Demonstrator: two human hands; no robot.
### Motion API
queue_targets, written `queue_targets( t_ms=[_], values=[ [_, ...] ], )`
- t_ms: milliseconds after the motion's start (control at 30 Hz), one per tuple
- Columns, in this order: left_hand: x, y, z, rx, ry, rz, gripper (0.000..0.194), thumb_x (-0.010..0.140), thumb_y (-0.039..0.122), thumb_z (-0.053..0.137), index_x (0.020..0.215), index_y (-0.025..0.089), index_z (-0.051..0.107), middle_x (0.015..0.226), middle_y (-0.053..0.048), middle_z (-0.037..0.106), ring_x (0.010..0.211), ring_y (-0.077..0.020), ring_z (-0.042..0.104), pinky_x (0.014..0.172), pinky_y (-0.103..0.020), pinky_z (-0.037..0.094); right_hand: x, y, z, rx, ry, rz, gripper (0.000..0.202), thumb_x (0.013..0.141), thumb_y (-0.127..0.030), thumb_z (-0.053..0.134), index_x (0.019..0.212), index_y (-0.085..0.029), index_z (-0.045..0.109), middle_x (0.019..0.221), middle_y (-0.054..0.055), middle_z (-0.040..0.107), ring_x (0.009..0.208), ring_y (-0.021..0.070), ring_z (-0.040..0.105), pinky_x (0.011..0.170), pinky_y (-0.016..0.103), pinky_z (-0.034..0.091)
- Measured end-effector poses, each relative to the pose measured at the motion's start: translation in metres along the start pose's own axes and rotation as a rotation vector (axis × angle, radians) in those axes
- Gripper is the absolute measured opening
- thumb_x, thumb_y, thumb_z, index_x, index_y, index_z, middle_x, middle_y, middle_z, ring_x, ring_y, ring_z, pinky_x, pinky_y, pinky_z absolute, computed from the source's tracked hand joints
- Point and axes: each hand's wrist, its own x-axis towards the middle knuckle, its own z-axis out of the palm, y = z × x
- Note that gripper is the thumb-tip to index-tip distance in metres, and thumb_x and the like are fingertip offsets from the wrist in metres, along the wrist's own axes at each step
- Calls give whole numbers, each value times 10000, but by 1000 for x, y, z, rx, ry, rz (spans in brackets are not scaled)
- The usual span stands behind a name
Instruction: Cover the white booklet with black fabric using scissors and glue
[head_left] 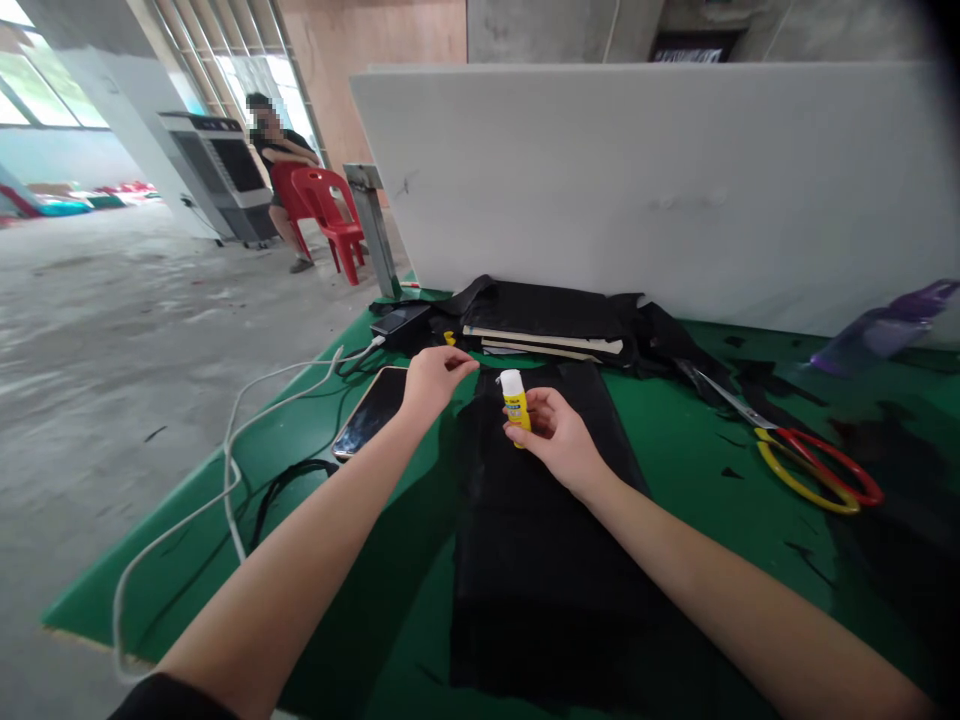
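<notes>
My right hand point(559, 440) is shut on a small yellow glue stick point(515, 403) with a white top, held upright above a long strip of black fabric point(540, 540). The fabric lies on the green table point(675, 440). My left hand point(431, 385) hovers just left of the glue stick with its fingers pinched together and pointing toward it. Its palm faces away, so I cannot see whether anything is between the fingers. A phone point(371, 410) lies screen-up right beside my left wrist.
Red-and-yellow scissors point(810, 460) lie to the right. Folded black fabric and flat boards point(547, 335) are stacked against a white panel point(675, 180). A white cable point(232, 470) hangs off the left edge. A purple bottle point(885, 330) lies far right. A person sits on red chairs point(330, 215) in the background.
</notes>
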Motion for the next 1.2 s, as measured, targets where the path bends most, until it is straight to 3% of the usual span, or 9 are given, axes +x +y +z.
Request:
queue_targets(
  t_ms=[200,400,467,533,667,733,833,1033,1200],
  values=[
    [41,-5,7,157,-54,6,261,740,207,654,1000,210,657,805,-20,726,837,-224,655,761,-322,446,2,2,-1,29,23,7,401,705,-326,702,1004,-238,450,1061,53,629,952,199,641,843,396,526],
    [56,-3,9,363,2,79,508,686,192,696,1171,198,545,758,-31,705,956,-289,594,899,-425,329,2,2,-2,11,22,-13,389,717,-334,695,1009,-241,455,1053,50,626,952,194,637,859,398,520],
    [58,-5,10,468,6,111,466,678,243,717,1119,202,571,784,-51,699,972,-306,575,890,-426,321,3,3,-2,1,24,-19,389,718,-341,693,1010,-243,454,1052,47,624,961,193,635,865,396,518],
    [59,-8,11,514,-39,104,267,696,337,714,924,219,640,787,-59,689,922,-304,584,892,-433,310,3,4,-2,-19,35,-25,395,711,-340,700,1008,-240,460,1040,44,624,962,191,632,875,392,512],
    [60,-15,9,496,-140,71,188,765,375,643,665,216,654,739,-55,668,860,-282,600,934,-449,275,3,4,-2,-39,48,-42,391,709,-329,704,1009,-236,470,1023,38,622,945,178,630,884,380,504],
    [59,-17,8,477,-162,80,93,712,301,690,777,235,695,851,-66,681,988,-311,569,947,-448,279,3,5,-2,-40,47,-49,388,713,-328,701,1010,-234,469,1030,41,622,946,177,629,886,380,502],
    [58,-20,8,437,-181,76,419,622,228,740,1034,273,677,1072,-86,658,1146,-351,479,955,-462,295,3,5,-2,-39,45,-48,387,719,-339,692,1013,-237,462,1051,46,623,963,183,628,877,387,508],
    [58,-27,10,256,-215,5,306,759,248,602,1056,216,667,845,-29,726,894,-228,647,819,-323,444,4,6,-3,-38,44,-42,386,718,-350,687,1006,-244,452,1046,43,620,988,194,622,849,387,524],
    [60,-26,8,194,-191,-6,356,693,214,639,1046,174,657,802,-23,731,808,-206,668,732,-286,469,4,6,-3,-37,47,-47,365,721,-341,682,992,-246,457,1030,39,616,968,192,622,842,385,527]
  ],
)
